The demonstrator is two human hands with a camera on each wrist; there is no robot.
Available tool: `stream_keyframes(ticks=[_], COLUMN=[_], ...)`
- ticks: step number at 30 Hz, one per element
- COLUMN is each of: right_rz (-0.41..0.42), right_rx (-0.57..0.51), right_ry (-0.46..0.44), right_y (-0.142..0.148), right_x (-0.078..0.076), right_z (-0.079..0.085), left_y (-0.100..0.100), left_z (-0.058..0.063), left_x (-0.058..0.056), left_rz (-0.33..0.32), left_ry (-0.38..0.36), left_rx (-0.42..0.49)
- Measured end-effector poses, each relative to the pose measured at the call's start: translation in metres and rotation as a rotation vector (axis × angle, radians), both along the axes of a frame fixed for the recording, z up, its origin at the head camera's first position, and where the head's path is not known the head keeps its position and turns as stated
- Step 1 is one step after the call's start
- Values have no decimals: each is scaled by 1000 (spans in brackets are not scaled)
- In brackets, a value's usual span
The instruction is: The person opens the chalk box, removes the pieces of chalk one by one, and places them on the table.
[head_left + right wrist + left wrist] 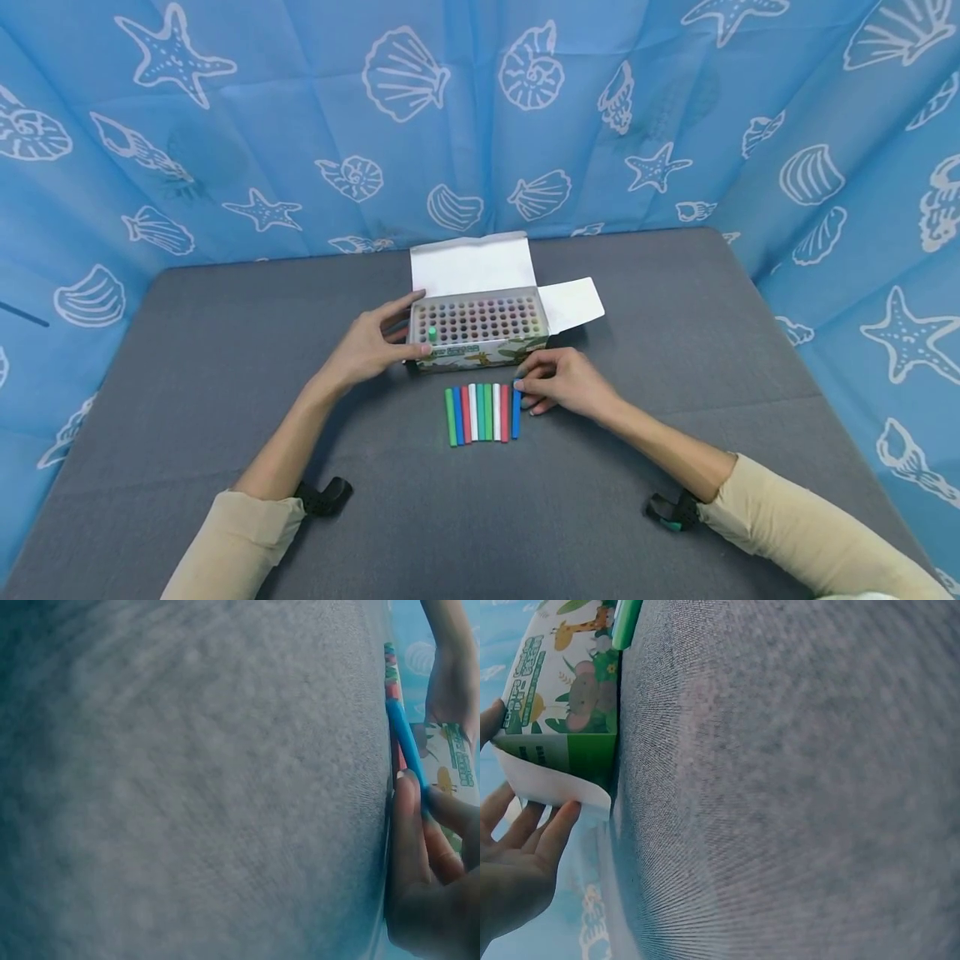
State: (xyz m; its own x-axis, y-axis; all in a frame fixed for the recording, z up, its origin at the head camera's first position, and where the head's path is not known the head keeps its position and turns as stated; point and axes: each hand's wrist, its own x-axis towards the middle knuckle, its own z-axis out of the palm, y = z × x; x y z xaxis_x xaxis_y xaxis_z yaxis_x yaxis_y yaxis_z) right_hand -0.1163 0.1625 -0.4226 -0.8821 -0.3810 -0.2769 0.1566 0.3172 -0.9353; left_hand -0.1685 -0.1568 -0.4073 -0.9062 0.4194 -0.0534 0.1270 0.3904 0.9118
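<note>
My left hand (pixel 367 342) grips the left end of an open cardboard box (pixel 480 357), thumb at its front edge and fingers by the left side. In the left wrist view those fingers (pixel 561 829) touch a white end flap (pixel 555 784). Inside the box, a holed tray (pixel 480 310) has one green chalk stick (pixel 432 334) standing at its front left. With thumb and fingertips, my right hand (pixel 562 379) pinches a blue chalk stick (pixel 405 739) at the right end of a row of chalk sticks (pixel 480 414), coloured green, blue, red and white.
A grey cloth covers the table (pixel 480 517). The box's white lid (pixel 472 265) stands up at the back, and a side flap (pixel 572 305) sticks out to the right. Behind the table hangs a blue curtain (pixel 480 125) with seashell prints.
</note>
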Motion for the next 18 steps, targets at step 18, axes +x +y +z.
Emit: stream_keyframes(ticks=[18], right_rz=[-35], right_rx=[122], right_ry=[12], right_y=[-2], right_x=[0], right_z=[-1], left_y=[0], left_z=[-1], left_x=[2], left_rz=[-2], left_ry=[-17], left_rx=[-20])
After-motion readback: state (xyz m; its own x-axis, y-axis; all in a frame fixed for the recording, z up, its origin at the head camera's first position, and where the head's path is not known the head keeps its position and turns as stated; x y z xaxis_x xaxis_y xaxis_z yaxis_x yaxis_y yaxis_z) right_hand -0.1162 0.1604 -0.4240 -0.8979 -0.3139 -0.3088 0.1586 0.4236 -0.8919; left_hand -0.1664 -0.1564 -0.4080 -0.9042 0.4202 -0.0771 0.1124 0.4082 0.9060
